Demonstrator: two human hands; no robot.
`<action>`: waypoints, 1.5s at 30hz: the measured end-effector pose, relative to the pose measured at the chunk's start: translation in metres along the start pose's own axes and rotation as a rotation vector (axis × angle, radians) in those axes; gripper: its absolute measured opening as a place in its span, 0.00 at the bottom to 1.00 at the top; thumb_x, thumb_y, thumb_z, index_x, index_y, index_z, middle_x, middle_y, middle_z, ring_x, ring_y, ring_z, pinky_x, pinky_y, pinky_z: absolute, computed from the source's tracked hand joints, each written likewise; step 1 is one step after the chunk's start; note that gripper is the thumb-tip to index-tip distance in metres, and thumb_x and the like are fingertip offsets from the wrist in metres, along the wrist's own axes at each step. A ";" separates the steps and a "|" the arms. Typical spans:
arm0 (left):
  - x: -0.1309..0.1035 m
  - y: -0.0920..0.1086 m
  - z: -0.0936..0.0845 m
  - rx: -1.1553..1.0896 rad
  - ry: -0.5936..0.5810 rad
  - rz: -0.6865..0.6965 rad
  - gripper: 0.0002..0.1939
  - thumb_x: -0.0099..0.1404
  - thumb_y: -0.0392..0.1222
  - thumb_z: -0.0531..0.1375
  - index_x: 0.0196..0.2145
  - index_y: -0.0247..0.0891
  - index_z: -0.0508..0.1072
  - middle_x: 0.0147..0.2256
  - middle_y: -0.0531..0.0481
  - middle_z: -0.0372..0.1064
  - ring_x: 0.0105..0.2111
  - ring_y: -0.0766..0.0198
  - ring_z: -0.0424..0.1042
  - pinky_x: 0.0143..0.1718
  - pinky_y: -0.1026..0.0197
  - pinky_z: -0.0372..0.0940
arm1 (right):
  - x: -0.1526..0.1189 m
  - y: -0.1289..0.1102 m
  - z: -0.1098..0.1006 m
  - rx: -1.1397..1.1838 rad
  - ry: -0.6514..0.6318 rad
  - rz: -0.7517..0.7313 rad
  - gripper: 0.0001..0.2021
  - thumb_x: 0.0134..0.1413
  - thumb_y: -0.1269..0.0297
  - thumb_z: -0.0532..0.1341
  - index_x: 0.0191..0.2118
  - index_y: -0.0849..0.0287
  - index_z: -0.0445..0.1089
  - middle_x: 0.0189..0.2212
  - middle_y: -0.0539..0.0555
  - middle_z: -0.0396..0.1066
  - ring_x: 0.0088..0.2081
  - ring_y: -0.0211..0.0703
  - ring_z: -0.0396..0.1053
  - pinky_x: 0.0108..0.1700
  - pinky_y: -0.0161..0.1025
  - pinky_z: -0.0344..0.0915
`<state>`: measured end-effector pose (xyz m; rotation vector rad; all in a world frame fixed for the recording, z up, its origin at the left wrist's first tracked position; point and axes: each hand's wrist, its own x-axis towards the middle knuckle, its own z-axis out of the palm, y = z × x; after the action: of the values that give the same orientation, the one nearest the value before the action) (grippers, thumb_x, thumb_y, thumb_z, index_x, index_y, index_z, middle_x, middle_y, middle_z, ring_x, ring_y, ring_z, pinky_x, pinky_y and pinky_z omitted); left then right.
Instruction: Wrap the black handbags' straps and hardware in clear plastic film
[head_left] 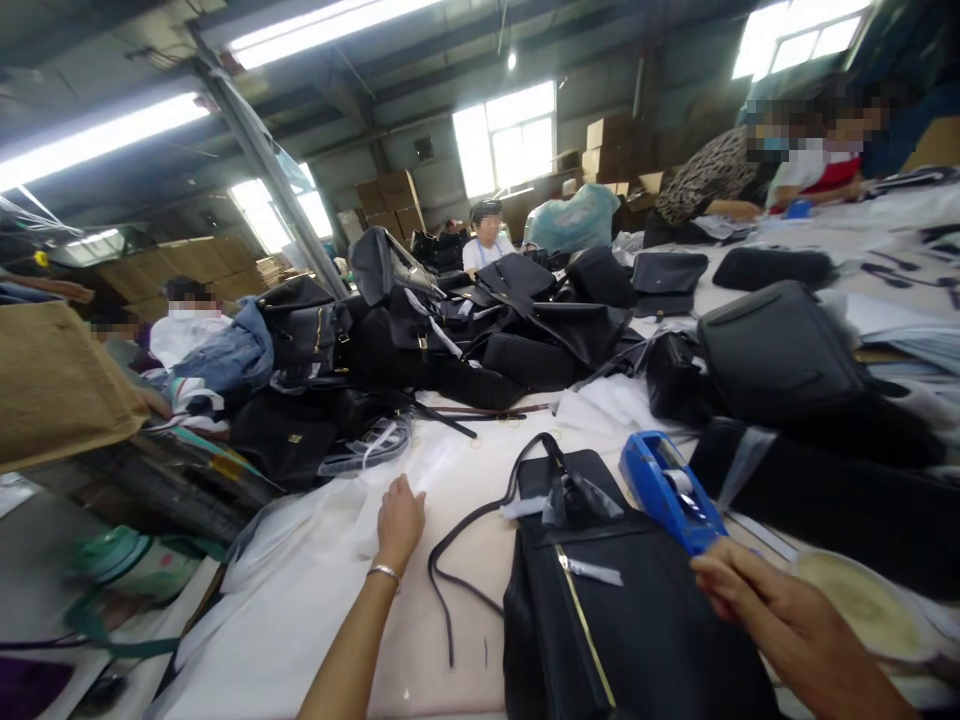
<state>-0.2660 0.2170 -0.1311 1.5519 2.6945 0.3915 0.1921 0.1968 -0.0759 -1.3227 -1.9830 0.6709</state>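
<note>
A black backpack with a gold zipper lies on the pale table in front of me, its thin strap curling out to the left. My left hand, a silver bangle at its wrist, is over white sheeting left of the bag, fingers curled; what they hold, if anything, is hidden. At the bag's right edge, my right hand has its fingers bent together beside the near end of a blue tape dispenser. Whether it grips anything is unclear.
Black bags are heaped across the table's far side, and more lie at the right. A round container is near my right hand. At the left are a cardboard box and a green bottle. Several people sit or bend beyond.
</note>
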 end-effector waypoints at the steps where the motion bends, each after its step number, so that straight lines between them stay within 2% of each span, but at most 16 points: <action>1: 0.012 0.001 0.006 0.034 -0.012 -0.020 0.21 0.68 0.44 0.54 0.55 0.31 0.62 0.55 0.36 0.63 0.53 0.50 0.64 0.52 0.46 0.61 | 0.011 -0.017 0.004 0.033 -0.083 -0.018 0.17 0.62 0.52 0.50 0.25 0.52 0.63 0.20 0.52 0.65 0.23 0.43 0.66 0.26 0.37 0.63; 4: 0.036 -0.005 0.013 0.101 -0.065 -0.057 0.16 0.66 0.47 0.57 0.47 0.34 0.69 0.45 0.44 0.70 0.43 0.56 0.71 0.45 0.48 0.66 | 0.039 -0.061 0.017 0.123 -0.300 -0.073 0.11 0.63 0.53 0.50 0.40 0.50 0.67 0.29 0.51 0.70 0.30 0.43 0.69 0.34 0.37 0.65; 7: 0.039 -0.019 0.012 0.126 -0.098 -0.017 0.14 0.68 0.47 0.55 0.44 0.34 0.70 0.39 0.47 0.71 0.39 0.59 0.72 0.42 0.50 0.67 | 0.063 -0.087 0.035 0.184 -0.447 -0.102 0.14 0.64 0.55 0.50 0.51 0.50 0.62 0.30 0.50 0.70 0.29 0.41 0.69 0.34 0.36 0.65; 11: 0.011 -0.043 0.007 0.122 -0.146 0.093 0.11 0.69 0.44 0.53 0.42 0.35 0.71 0.36 0.48 0.72 0.38 0.59 0.72 0.41 0.53 0.65 | 0.102 -0.101 0.072 0.105 -0.576 -0.117 0.12 0.63 0.57 0.50 0.34 0.55 0.66 0.22 0.47 0.70 0.24 0.37 0.67 0.28 0.33 0.59; 15: -0.025 -0.061 -0.003 0.068 -0.192 0.183 0.10 0.68 0.41 0.52 0.39 0.40 0.73 0.33 0.48 0.74 0.35 0.59 0.73 0.36 0.60 0.64 | 0.155 -0.111 0.135 -0.088 -0.588 -0.231 0.18 0.61 0.51 0.54 0.25 0.58 0.65 0.18 0.47 0.69 0.22 0.36 0.66 0.26 0.32 0.55; 17: -0.038 -0.066 -0.006 0.033 -0.165 0.189 0.15 0.70 0.45 0.49 0.47 0.40 0.70 0.39 0.47 0.74 0.38 0.59 0.74 0.39 0.61 0.65 | 0.185 -0.120 0.177 -0.143 -0.615 -0.268 0.19 0.62 0.50 0.52 0.27 0.59 0.66 0.18 0.48 0.70 0.20 0.35 0.65 0.24 0.31 0.54; 19: -0.045 -0.069 -0.003 0.012 -0.066 0.188 0.22 0.71 0.47 0.44 0.57 0.38 0.62 0.51 0.41 0.69 0.49 0.58 0.70 0.48 0.58 0.64 | 0.214 -0.131 0.221 -0.162 -0.625 -0.286 0.16 0.66 0.57 0.49 0.34 0.60 0.68 0.22 0.49 0.72 0.19 0.34 0.66 0.24 0.30 0.56; 21: -0.048 -0.072 0.008 0.022 0.066 0.226 0.25 0.71 0.46 0.44 0.63 0.37 0.55 0.61 0.39 0.57 0.60 0.54 0.58 0.58 0.53 0.57 | 0.237 -0.144 0.261 -0.191 -0.590 -0.334 0.10 0.65 0.65 0.50 0.44 0.61 0.67 0.31 0.53 0.75 0.25 0.36 0.69 0.29 0.31 0.60; 23: -0.048 -0.078 0.026 0.055 0.151 0.301 0.26 0.70 0.44 0.48 0.64 0.42 0.54 0.65 0.42 0.50 0.64 0.50 0.49 0.61 0.46 0.53 | 0.254 -0.156 0.295 -0.231 -0.557 -0.417 0.14 0.61 0.72 0.53 0.51 0.59 0.65 0.40 0.57 0.73 0.35 0.40 0.71 0.35 0.34 0.61; 26: -0.046 -0.088 0.051 0.109 0.144 0.348 0.27 0.69 0.42 0.49 0.64 0.49 0.53 0.66 0.46 0.49 0.66 0.47 0.45 0.62 0.40 0.51 | 0.269 -0.170 0.335 -0.287 -0.567 -0.570 0.20 0.59 0.75 0.53 0.55 0.54 0.64 0.48 0.59 0.67 0.46 0.48 0.67 0.43 0.40 0.61; 29: -0.043 -0.094 0.062 0.128 0.128 0.336 0.28 0.69 0.42 0.49 0.65 0.50 0.49 0.67 0.47 0.47 0.66 0.48 0.42 0.62 0.39 0.50 | 0.278 -0.180 0.362 -0.326 -0.598 -0.670 0.17 0.61 0.74 0.49 0.52 0.56 0.66 0.51 0.61 0.64 0.51 0.53 0.61 0.48 0.46 0.59; 33: -0.044 -0.096 0.060 0.119 0.129 0.331 0.29 0.69 0.42 0.49 0.66 0.51 0.49 0.67 0.48 0.46 0.67 0.49 0.42 0.63 0.40 0.50 | 0.286 -0.184 0.376 -0.355 -0.627 -0.674 0.15 0.62 0.74 0.47 0.44 0.65 0.69 0.52 0.68 0.61 0.55 0.58 0.56 0.54 0.54 0.54; 36: -0.044 -0.096 0.058 0.074 0.139 0.326 0.29 0.68 0.41 0.51 0.65 0.49 0.50 0.67 0.47 0.47 0.66 0.48 0.42 0.62 0.39 0.50 | 0.285 -0.181 0.367 -0.323 -0.675 -0.626 0.13 0.62 0.73 0.48 0.44 0.65 0.69 0.51 0.67 0.63 0.57 0.57 0.55 0.57 0.55 0.51; 38: -0.039 -0.097 0.057 -0.014 0.134 0.314 0.28 0.68 0.41 0.51 0.64 0.48 0.53 0.66 0.46 0.48 0.66 0.47 0.43 0.63 0.37 0.47 | 0.280 -0.176 0.355 -0.286 -0.731 -0.546 0.10 0.61 0.70 0.53 0.44 0.63 0.69 0.45 0.64 0.68 0.53 0.55 0.61 0.54 0.52 0.56; 41: -0.023 -0.096 0.051 -0.418 0.107 0.201 0.24 0.65 0.42 0.55 0.59 0.45 0.64 0.64 0.44 0.55 0.66 0.46 0.44 0.64 0.36 0.39 | 0.267 -0.171 0.338 -0.193 -0.870 -0.351 0.09 0.57 0.61 0.61 0.39 0.61 0.70 0.30 0.55 0.72 0.35 0.45 0.70 0.39 0.40 0.65; 45: -0.012 -0.087 0.030 -0.991 0.080 -0.072 0.20 0.58 0.48 0.62 0.47 0.38 0.74 0.59 0.40 0.62 0.65 0.46 0.47 0.65 0.41 0.35 | 0.244 -0.168 0.324 0.024 -1.003 -0.079 0.15 0.56 0.52 0.61 0.34 0.60 0.69 0.19 0.46 0.64 0.19 0.31 0.61 0.22 0.29 0.58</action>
<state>-0.3302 0.1719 -0.1810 1.1085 1.9823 1.4939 -0.2199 0.3448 -0.1105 -0.9396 -2.7362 1.5157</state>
